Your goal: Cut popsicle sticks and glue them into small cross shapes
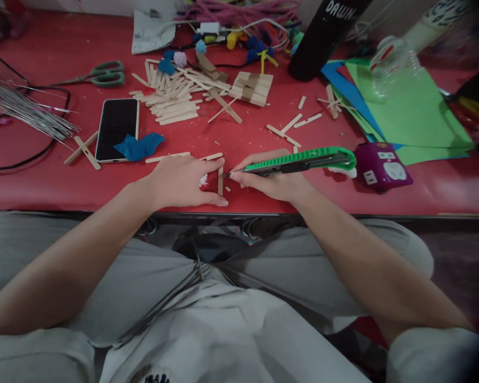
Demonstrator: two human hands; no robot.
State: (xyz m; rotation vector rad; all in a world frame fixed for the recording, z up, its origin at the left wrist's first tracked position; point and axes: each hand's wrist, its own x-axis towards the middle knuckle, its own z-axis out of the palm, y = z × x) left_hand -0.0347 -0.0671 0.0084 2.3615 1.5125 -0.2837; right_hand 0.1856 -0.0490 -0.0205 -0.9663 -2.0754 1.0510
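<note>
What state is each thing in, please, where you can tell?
Cutter, blade apparently out
Right hand, closed around Cutter
Left hand, palm down, thumb spread
Single stick, between left thumb and forefinger
Stick heap, loose
Phone, screen dark
Blue scrap, creased, partly on Phone
Scissors, apparently shut
Bottle, upright, top out of view
Green paper, flat

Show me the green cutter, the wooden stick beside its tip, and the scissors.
Green cutter (pixel 299 160): head view, middle of its green handle.
Wooden stick (pixel 220 182): head view, middle of its length.
Scissors (pixel 93 76): head view, where handles meet blades.
</note>
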